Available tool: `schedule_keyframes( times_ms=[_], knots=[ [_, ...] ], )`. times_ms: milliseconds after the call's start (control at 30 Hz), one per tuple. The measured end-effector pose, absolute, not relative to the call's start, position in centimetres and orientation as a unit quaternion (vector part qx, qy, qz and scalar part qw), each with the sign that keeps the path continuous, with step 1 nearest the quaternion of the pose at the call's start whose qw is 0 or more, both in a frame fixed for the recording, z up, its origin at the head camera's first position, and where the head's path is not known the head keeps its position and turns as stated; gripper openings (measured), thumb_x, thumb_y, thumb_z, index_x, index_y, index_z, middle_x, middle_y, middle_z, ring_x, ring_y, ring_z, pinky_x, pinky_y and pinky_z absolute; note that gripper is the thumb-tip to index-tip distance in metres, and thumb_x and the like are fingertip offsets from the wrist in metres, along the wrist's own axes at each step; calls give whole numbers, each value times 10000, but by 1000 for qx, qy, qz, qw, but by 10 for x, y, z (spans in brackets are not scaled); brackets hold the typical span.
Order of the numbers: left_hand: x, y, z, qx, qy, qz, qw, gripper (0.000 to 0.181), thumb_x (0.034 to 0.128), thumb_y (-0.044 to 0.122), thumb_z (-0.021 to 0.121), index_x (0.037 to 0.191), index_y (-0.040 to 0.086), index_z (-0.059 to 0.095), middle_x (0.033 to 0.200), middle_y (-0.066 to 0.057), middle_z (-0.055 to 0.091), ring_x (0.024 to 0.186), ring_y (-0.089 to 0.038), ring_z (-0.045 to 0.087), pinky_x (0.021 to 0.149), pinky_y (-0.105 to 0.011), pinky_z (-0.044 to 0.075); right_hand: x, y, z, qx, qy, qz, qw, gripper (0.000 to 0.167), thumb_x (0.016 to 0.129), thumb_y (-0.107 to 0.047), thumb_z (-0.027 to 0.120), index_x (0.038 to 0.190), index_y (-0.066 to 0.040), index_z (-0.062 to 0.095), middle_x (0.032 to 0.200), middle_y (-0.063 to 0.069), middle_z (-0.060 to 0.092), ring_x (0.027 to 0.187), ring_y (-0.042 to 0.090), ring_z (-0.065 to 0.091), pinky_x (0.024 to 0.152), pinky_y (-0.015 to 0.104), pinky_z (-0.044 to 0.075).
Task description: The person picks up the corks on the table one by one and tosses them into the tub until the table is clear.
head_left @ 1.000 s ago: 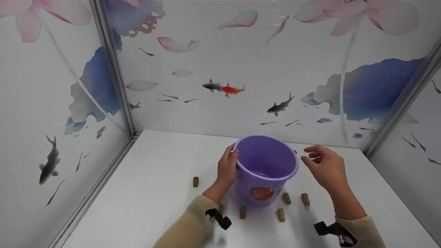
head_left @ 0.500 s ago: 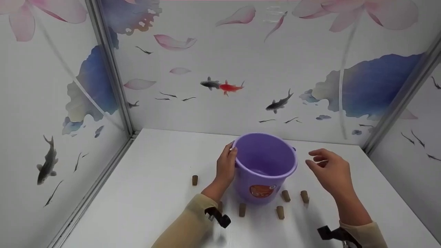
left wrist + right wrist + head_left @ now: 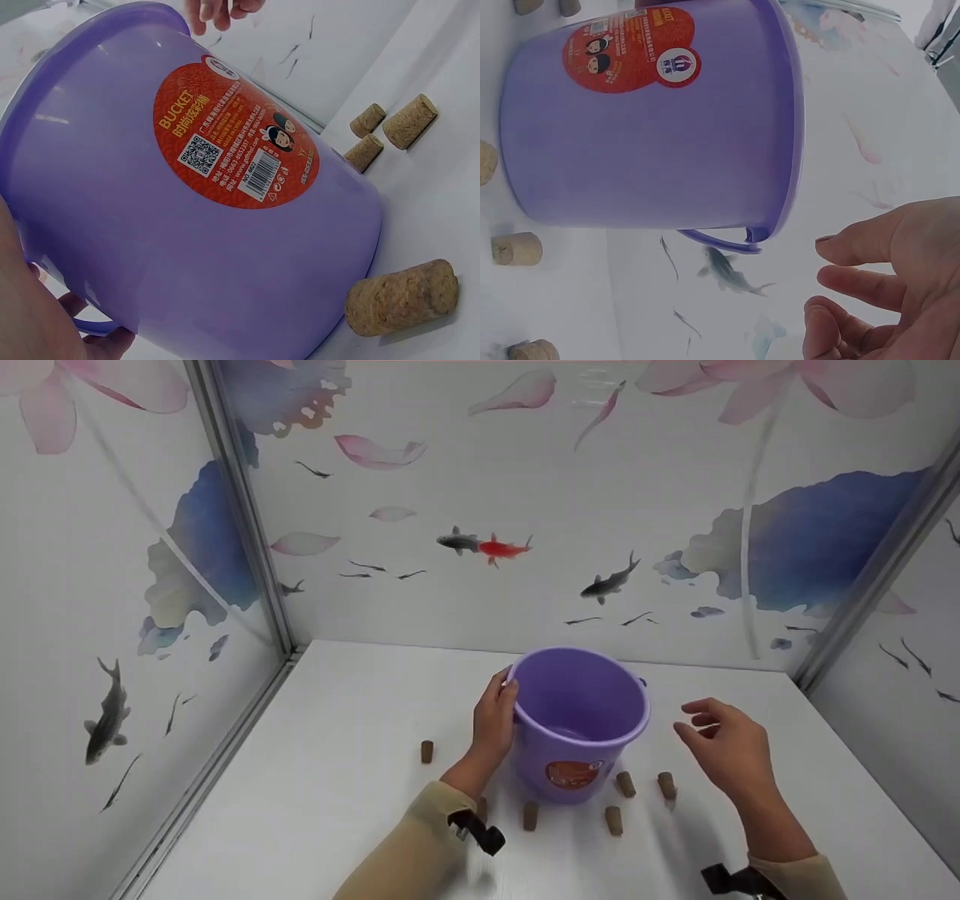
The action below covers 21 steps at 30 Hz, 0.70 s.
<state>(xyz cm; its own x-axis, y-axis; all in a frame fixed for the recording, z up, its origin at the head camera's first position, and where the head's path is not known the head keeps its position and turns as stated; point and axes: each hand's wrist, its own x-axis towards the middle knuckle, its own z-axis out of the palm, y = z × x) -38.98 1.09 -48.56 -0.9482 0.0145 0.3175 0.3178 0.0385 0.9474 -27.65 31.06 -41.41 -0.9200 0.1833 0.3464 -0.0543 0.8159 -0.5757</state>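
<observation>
A purple plastic bucket (image 3: 570, 765) with a red label (image 3: 236, 135) stands upright on the white tabletop, its inside visible from above. My left hand (image 3: 495, 716) grips its left rim, thumb at the front; in the left wrist view, fingers show beside the bucket's handle (image 3: 96, 328). To the right of the bucket, my right hand (image 3: 727, 742) hovers apart from it with fingers loosely bent and nothing in them. Several brown corks stand about the bucket: one cork (image 3: 530, 816) in front, another cork (image 3: 667, 785) at front right.
One cork (image 3: 427, 751) stands apart on the left, and another cork (image 3: 482, 810) is partly hidden by the left wrist. White panels (image 3: 450, 607) printed with fish and lotus enclose the tabletop (image 3: 322, 810) at the back and sides. Metal posts (image 3: 247, 510) stand at the corners.
My right hand has drawn away from the bucket's right rim, moving right and slightly down in the head view. The left hand keeps its grip, and bucket and corks stay put.
</observation>
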Motion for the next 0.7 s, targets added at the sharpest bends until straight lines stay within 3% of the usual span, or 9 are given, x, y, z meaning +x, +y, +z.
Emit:
schedule_keyframes(
  times_ms=[333,700],
  knots=[
    [-392,13,-483,-120,-724,-670,115,481,1123,365,427,1532,148,559,1402,-163,687,1249,-356,664,1025,-488,547,-281,317,-429,-31,-939,292,177,326,987,-188,746,1272,-35,709,1158,255,716,1026,394,705,798,498,596],
    [-389,13,-484,-112,-730,-663,120,476,1117,369,427,1520,161,573,1417,-135,687,1280,-311,653,1087,-513,514,-279,334,-445,-38,-940,298,161,337,985,-215,748,1261,-25,714,1145,249,734,1043,409,714,780,441,582]
  ],
)
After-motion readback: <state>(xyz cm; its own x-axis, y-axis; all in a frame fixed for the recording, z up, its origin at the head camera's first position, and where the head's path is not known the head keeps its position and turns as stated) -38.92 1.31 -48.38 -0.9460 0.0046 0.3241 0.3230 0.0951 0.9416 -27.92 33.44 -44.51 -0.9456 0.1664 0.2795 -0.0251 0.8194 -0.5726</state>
